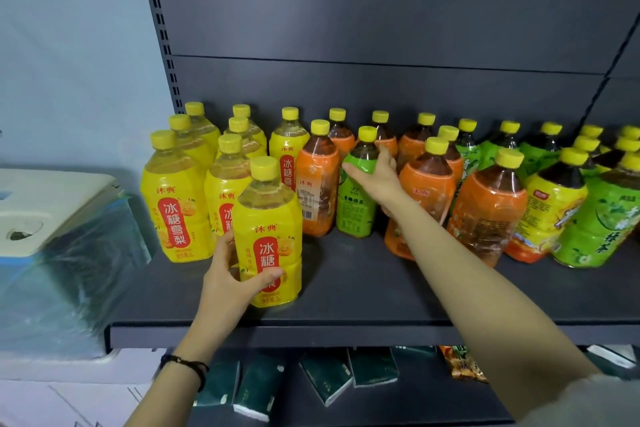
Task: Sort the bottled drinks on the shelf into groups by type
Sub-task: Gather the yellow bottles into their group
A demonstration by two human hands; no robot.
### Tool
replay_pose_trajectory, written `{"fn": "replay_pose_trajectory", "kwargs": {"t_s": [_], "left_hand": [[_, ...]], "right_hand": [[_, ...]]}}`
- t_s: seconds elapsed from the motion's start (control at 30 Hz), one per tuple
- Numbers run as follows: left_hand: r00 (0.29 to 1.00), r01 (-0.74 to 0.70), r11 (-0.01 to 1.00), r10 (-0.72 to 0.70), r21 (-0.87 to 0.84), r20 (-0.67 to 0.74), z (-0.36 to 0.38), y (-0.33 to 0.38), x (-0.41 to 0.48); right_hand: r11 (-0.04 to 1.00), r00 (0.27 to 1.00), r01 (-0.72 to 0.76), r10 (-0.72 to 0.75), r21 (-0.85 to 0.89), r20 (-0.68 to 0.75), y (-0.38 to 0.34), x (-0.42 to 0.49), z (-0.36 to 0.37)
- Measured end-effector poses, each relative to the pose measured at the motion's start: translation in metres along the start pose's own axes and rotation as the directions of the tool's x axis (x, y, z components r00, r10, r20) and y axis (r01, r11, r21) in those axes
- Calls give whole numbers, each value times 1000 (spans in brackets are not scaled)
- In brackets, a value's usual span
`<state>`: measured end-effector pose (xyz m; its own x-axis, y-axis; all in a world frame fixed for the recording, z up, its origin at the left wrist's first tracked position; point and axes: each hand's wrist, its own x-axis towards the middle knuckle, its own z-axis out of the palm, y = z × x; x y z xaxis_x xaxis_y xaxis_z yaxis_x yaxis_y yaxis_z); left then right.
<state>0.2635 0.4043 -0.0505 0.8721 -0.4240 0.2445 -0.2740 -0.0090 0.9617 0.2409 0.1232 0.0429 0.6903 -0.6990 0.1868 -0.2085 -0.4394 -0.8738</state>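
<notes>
My left hand (228,276) wraps the yellow bottle (268,218) at the left front edge of the shelf (363,291). My right hand (375,175) curls over the stray green bottle (356,204) among orange bottles (317,180). I'd lift straight up, clearing neighbours.

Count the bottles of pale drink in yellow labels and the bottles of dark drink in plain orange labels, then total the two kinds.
yellow-label bottles, pale drink: 8 (the left hand grips one)
orange-label bottles, dark drink: 7
Total: 15
Left out: the green-label bottle that the right hand grips.
</notes>
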Motion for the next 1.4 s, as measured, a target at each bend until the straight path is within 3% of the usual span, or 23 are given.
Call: {"fn": "replay_pose_trajectory", "kwargs": {"t_s": [0.3, 0.47, 0.63, 0.77, 0.9, 1.03, 1.1, 1.17, 1.27, 1.33, 1.4], "left_hand": [[1000, 0, 1000, 0, 17, 6, -1, 0, -1], [1000, 6, 1000, -6, 24, 11, -2, -1, -1], [1000, -4, 1000, 3, 31, 8, 0, 0, -3], [1000, 0, 999, 0, 37, 3, 1, 2, -5], [1000, 9, 999, -9, 54, -11, 4, 3, -7], [1000, 20, 997, -19, 72, -17, 12, 5, -9], [999, 28, 997, -26, 75, -32, 14, 5, -10], [999, 29, 997, -26, 77, -37, 14, 5, -10], [998, 30, 997, -26, 70, -51, 14, 7, -9], [998, 25, 998, -20, 66, -64, 14, 8, -10], [997, 18, 998, -13, 66, -73, 12, 7, -10]], "right_hand": [[987, 994, 108, -106, 122, -23, 12, -37, 8], [979, 982, 184, -180, 88, -52, 13, -77, 7], [979, 953, 201, -185, 45, -242, 15, -122, 9], [992, 884, 105, -125, -70, -450, 23, -136, -3], [996, 846, 25, -69, -89, -529, 34, -133, -27], [994, 858, 74, -104, -81, -502, 40, -134, -34], [974, 806, 142, -218, -177, -550, 35, -142, -28], [916, 733, 299, -399, -267, -551, 24, -151, -17], [798, 690, 558, -598, -227, -407, 5, -157, 6], [779, 725, 611, -622, -139, -297, -7, -146, 22], [855, 841, 517, -499, 35, -210, -17, -125, 35]]}}
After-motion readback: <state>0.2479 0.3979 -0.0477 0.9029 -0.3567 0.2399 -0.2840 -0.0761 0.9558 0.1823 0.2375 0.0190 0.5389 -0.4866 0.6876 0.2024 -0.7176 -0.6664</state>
